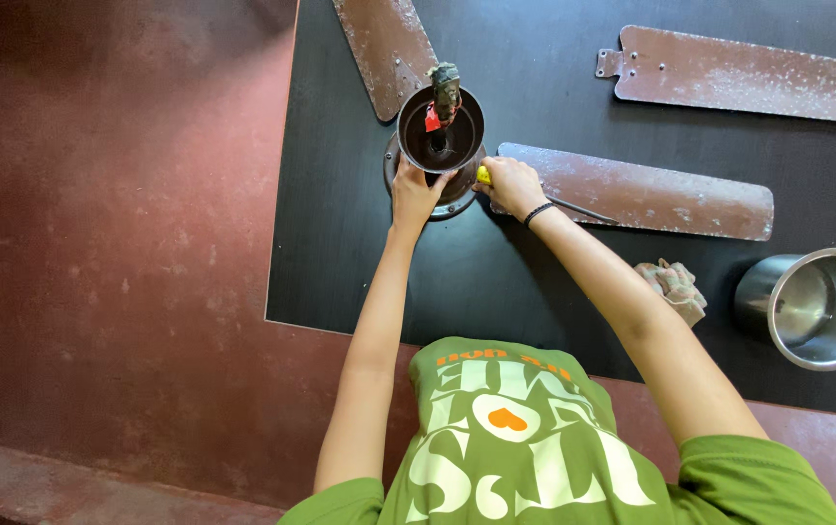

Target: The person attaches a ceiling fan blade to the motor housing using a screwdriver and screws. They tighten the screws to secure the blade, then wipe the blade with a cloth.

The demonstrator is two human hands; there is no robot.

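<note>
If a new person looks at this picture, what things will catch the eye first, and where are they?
At the top centre of the black mat, both hands grip a dark round fan motor: the left hand on its rim, the right hand closed on a yellow-handled tool. Three dusty brown blades lie around it, and a shiny steel cup stands at the right edge.

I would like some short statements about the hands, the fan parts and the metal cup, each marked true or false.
1. The left hand touches the fan motor. True.
2. The right hand is empty. False: it grips a yellow-handled tool.
3. Three fan blades lie on the black board. True.
4. The steel cup stands on the red floor. False: it lies on the board.
5. A rag lies near the right forearm. True.
</note>
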